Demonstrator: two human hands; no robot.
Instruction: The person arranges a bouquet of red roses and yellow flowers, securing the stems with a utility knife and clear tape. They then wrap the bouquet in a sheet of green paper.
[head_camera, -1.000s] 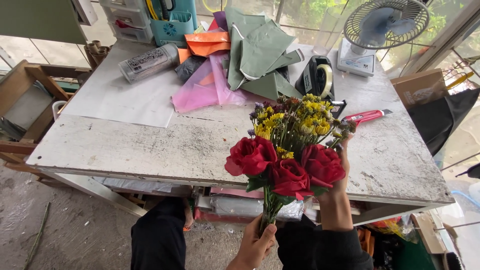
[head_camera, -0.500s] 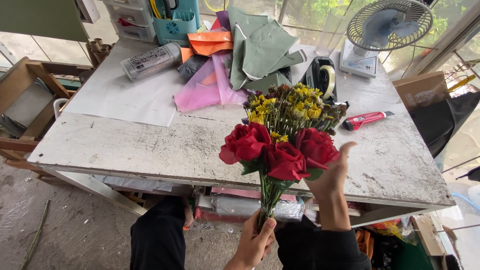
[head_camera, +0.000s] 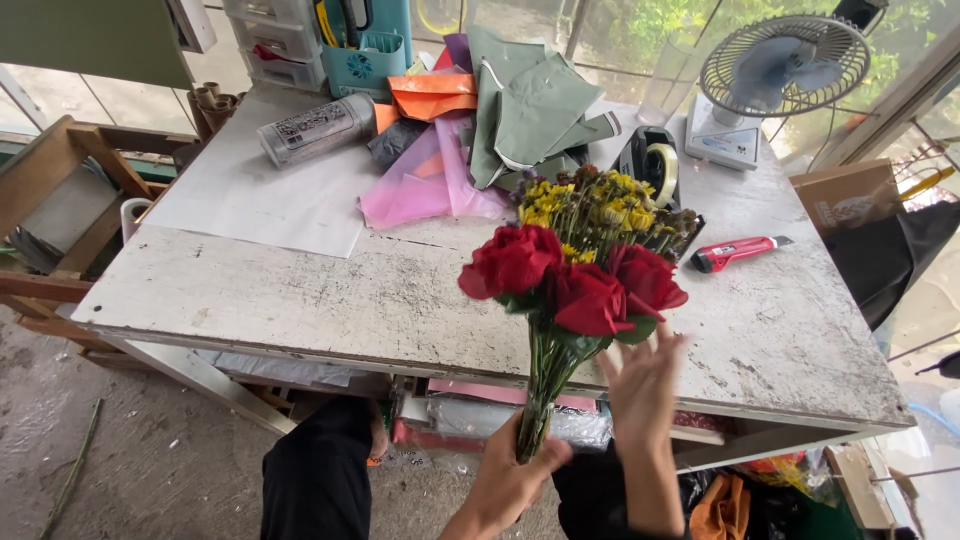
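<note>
left hand (head_camera: 510, 478): closed round the stems (head_camera: 545, 385) low down, holding the bouquet upright over the near table edge
right hand (head_camera: 640, 395): open, fingers spread, palm toward the flowers, just beside the stems under the blooms; cannot tell if it touches a leaf
bouquet: three red roses (head_camera: 570, 280) in front, yellow filler (head_camera: 600, 210) packed behind, heads above the table (head_camera: 300, 300)
step: looks like arranging the heads while the bunch is held
how to do it well: keep the left grip firm and low so stems don't slip; nudge heads from below with fingertips, not the petals; keep roses level and facing front
cutter (head_camera: 740, 252): red, on table right of bouquet, apart from both hands
tape (head_camera: 655, 165): dispenser behind the flowers
paper (head_camera: 520, 100): green, pink, orange sheets piled at the back
fan (head_camera: 780, 70): far right corner
</note>
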